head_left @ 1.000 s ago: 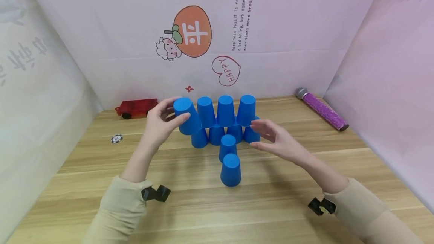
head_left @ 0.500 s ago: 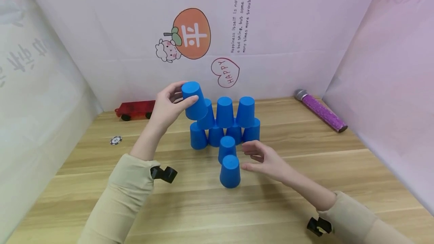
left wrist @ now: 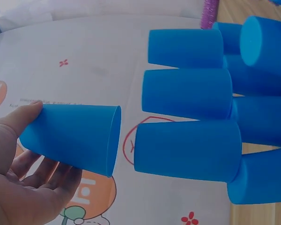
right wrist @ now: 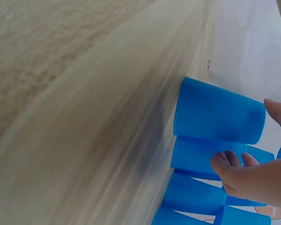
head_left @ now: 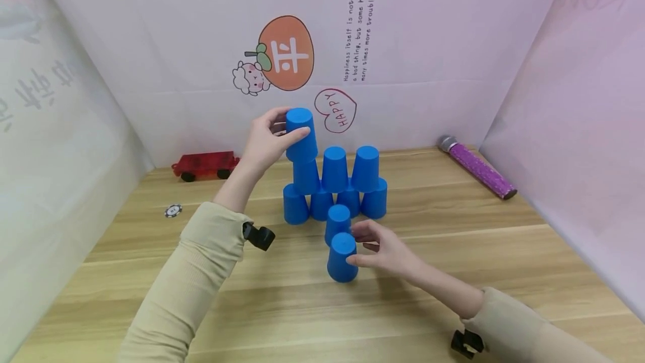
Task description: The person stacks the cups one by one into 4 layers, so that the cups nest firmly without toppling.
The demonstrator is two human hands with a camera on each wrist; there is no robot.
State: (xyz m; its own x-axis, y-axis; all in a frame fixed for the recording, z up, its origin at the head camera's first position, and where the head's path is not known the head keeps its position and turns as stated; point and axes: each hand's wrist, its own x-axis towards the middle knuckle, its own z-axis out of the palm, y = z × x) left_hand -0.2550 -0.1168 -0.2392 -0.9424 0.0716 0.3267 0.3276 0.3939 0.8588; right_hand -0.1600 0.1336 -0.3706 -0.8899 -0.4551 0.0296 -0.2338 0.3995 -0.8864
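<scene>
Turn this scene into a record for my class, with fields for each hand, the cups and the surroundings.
Left hand: holds a tapered blue plastic cup upside down above upper-left stack cup, not touching
Right hand: beside nearer front blue cup; contact unclear
Cup stack: four blue cups below, three above, upside down
Farther front cup: upside down behind the nearer one
Surroundings: red toy wagon, round black-and-white chip, purple glittery microphone, wood-grain table

You've got a bright, evenly lit head view, soft shadows spreading across the desk (head_left: 403, 329) and a pink cast washing the right-hand wall (head_left: 569, 128). Your left wrist view runs dimmer and greyer, while your right one blurs the desk's grain, shadow darkening beside the nearest blue cup (right wrist: 220, 112).
</scene>
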